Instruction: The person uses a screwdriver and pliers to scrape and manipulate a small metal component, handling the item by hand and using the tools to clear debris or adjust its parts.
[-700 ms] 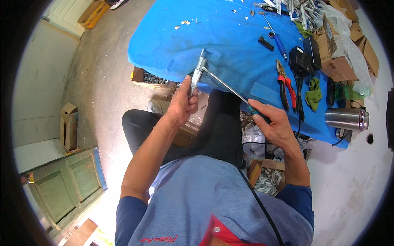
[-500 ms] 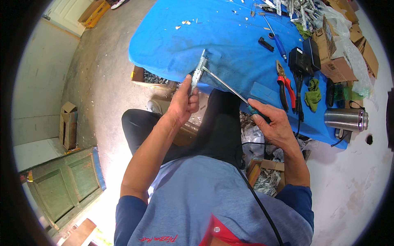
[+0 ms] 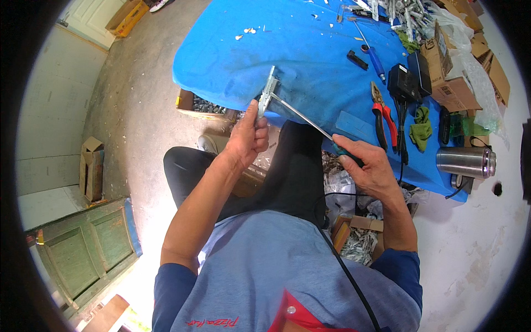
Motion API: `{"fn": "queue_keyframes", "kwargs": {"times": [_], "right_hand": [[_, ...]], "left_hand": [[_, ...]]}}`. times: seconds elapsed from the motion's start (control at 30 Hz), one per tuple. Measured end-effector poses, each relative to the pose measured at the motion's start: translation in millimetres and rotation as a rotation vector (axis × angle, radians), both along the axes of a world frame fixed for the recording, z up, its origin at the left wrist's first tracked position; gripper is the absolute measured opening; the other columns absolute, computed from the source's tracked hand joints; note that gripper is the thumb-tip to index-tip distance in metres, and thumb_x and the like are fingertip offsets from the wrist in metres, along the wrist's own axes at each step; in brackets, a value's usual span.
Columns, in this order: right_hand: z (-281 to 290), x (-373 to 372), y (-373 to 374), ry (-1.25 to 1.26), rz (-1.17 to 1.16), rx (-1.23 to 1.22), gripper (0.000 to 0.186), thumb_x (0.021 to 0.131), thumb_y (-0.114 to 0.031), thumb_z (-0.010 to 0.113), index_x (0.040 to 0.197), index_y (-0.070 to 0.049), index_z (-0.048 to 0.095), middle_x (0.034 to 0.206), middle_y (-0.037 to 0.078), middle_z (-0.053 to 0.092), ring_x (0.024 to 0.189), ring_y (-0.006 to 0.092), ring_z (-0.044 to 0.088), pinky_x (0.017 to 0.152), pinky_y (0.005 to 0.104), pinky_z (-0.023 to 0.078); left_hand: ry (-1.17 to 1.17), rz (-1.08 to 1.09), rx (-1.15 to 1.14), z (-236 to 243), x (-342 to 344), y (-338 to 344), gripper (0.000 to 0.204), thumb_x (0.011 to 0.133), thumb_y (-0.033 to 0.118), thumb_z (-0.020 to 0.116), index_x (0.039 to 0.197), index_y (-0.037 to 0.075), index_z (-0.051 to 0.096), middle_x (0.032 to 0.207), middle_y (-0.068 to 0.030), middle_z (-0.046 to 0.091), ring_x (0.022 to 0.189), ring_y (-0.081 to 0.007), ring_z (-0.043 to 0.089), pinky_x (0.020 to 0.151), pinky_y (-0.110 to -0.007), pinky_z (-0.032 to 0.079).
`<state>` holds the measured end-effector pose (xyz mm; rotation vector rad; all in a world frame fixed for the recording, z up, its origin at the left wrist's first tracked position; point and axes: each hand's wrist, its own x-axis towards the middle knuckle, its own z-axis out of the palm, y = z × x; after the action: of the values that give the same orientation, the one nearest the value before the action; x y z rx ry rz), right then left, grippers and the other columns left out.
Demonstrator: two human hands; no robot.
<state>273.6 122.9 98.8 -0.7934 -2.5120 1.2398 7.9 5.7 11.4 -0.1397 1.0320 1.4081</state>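
Fingers and thumb of the person's left hand [image 3: 247, 135] are closed around the lower end of a slim, silvery-grey metal piece [image 3: 269, 89]. It slants up and away over the near edge of the table; whether its far tip rests on the cloth, I cannot tell. The right hand [image 3: 369, 166] is wrapped around the teal handle of a screwdriver [image 3: 302, 117], whose long steel shaft points left, its tip appearing to touch the piece's side.

I judge the piece light and stiff, perhaps slick and sharp-edged; its lower end gives the surest hold, keeping fingers clear of the blade.

The table [image 3: 221, 61] wears a rumpled blue cloth, stained darker near the work. To the right lie red-and-black pliers [image 3: 381, 113], a blue-handled screwdriver [image 3: 377, 62], a green rag [image 3: 421, 130] and a steel flask [image 3: 463, 161]. A heap of metal parts [image 3: 406, 19] fills the far right corner. Beyond the table's left side stretches a speckled concrete floor [image 3: 133, 94], with a white door [image 3: 91, 22] at the back.
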Motion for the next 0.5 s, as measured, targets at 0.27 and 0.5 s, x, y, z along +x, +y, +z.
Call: {"fn": "queue_keyframes", "kwargs": {"times": [0.27, 0.5], "right_hand": [[-3.5, -0.9, 7.7, 0.031, 0.062, 0.04, 0.042, 0.085, -0.008, 0.065, 0.127, -0.006, 0.063, 0.081, 0.014, 0.063, 0.074, 0.0251, 0.06, 0.069, 0.0335, 0.048], [-7.7, -2.9, 23.2, 0.053, 0.135, 0.055, 0.043, 0.083, -0.006, 0.065, 0.126, -0.004, 0.063, 0.092, 0.016, 0.068, 0.08, 0.0275, 0.064, 0.074, 0.0323, 0.05]], "left_hand": [[0.054, 0.045, -0.079, 4.1, 4.5, 5.1, 0.05, 0.095, 0.061, 0.051, 0.07, 0.019, 0.039, 0.055, 0.0094, 0.025, 0.044, -0.0053, 0.019, 0.04, -0.022, 0.016], [0.061, 0.045, -0.1, 12.0, 5.3, 7.6, 0.048, 0.097, 0.06, 0.049, 0.074, 0.018, 0.039, 0.059, 0.0079, 0.03, 0.046, -0.0051, 0.023, 0.04, -0.021, 0.018]]}}
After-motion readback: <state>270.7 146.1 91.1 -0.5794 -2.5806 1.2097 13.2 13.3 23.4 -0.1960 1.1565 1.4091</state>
